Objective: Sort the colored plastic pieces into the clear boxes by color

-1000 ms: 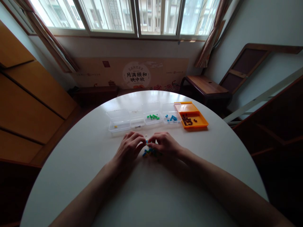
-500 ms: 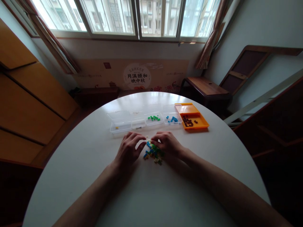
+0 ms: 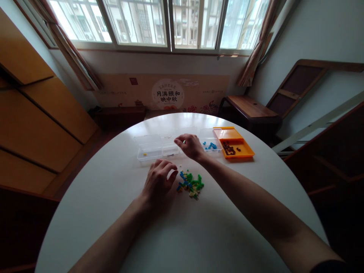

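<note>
A small pile of mixed blue, green and yellow beads (image 3: pixel 191 182) lies on the round white table (image 3: pixel 113 197). My left hand (image 3: pixel 159 182) rests just left of the pile, fingers curled and slightly apart, touching the tabletop. My right hand (image 3: pixel 191 146) is stretched forward over the row of clear plastic boxes (image 3: pixel 150 149), hovering above the middle box that held green beads. Its fingertips are pinched together; what they hold is too small to see. A clear box with blue beads (image 3: pixel 211 145) sits just right of that hand.
An orange open box (image 3: pixel 234 146) with dark pieces stands at the right end of the row. The leftmost clear box holds a yellow bead (image 3: pixel 145 154). A wooden side table (image 3: pixel 250 108) and windows lie beyond the table's far edge.
My right hand has left the bead pile and reached forward to the clear boxes. The pile is now uncovered. My left hand has stayed beside the pile.
</note>
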`<state>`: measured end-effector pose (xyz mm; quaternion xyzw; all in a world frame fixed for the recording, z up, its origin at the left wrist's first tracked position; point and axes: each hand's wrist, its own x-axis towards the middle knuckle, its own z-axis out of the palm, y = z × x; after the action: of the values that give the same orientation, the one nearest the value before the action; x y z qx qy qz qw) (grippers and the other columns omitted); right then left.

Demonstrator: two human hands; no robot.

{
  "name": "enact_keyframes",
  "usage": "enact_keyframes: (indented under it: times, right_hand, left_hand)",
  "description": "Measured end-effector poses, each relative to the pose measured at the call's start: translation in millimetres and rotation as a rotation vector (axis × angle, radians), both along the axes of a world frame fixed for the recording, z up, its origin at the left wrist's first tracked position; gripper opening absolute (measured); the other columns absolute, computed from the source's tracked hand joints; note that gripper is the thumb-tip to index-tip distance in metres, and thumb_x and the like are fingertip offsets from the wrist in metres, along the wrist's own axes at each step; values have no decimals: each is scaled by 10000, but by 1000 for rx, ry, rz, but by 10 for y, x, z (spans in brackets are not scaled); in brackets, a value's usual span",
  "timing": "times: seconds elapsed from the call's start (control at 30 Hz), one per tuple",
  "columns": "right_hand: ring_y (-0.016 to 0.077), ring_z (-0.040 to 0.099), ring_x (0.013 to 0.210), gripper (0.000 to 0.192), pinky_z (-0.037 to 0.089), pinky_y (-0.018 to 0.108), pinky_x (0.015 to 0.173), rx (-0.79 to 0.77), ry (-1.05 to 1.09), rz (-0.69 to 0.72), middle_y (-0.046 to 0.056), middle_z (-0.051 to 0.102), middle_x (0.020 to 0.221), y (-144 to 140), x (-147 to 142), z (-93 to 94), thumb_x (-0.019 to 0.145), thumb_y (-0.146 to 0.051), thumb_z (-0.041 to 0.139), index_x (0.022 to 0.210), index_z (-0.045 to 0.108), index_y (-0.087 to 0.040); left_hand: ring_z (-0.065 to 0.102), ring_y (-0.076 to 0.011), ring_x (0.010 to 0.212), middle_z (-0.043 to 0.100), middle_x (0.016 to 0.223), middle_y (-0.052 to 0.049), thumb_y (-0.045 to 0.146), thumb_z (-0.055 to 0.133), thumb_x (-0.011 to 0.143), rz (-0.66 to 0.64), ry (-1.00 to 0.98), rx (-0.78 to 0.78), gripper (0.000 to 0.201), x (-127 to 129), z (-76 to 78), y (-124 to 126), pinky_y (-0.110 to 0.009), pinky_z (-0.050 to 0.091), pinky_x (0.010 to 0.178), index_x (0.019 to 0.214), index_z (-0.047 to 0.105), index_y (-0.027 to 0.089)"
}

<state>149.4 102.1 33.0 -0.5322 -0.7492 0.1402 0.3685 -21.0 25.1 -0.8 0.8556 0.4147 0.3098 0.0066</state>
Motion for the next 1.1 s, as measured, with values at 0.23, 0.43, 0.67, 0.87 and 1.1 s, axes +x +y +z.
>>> enact_keyframes:
  times: [0.23, 0.43, 0.67, 0.87, 1.1]
  right_hand:
    - [126, 598, 679, 167, 434, 243, 682, -4, 23, 82, 32, 708, 816, -177, 149, -211, 844, -234, 586, 907, 735, -190]
    - [96, 540, 623, 148, 406, 222, 651, -57, -95, 266, 12, 665, 774, -342, 262, -364, 769, -146, 647, 875, 740, -189]
    - [111, 552, 666, 111, 383, 215, 641, -90, -174, 273, 19, 632, 771, -418, 184, -330, 770, -132, 615, 795, 716, -170]
    - [126, 544, 683, 132, 351, 232, 615, -44, -288, 272, 37, 631, 808, -390, 128, -235, 824, -165, 554, 799, 684, -172]
    - [141, 577, 736, 146, 404, 253, 687, 70, -55, 48, 35, 662, 885, -49, -80, 23, 860, -205, 551, 927, 678, -181]
  left_hand:
    - [526, -218, 881, 638, 859, -52, 227, 556, 858, 26, -4, -29, 92, 6, 21, -16, -403, 433, 842, 833, 638, 192]
    - [522, -225, 898, 632, 861, -48, 218, 546, 861, 52, -10, -30, 87, 6, 10, -14, -407, 427, 852, 835, 626, 197]
    - [525, -228, 893, 631, 856, -49, 220, 547, 856, 69, -3, -37, 89, 19, 12, 0, -410, 424, 861, 824, 626, 194]
    - [529, -226, 882, 628, 840, -43, 199, 559, 838, 72, 7, -36, 78, 15, 8, -3, -391, 422, 850, 789, 620, 204]
    - [526, -224, 869, 642, 849, -53, 178, 540, 848, 42, 21, -27, 111, 1, -3, 19, -386, 432, 822, 776, 623, 188]
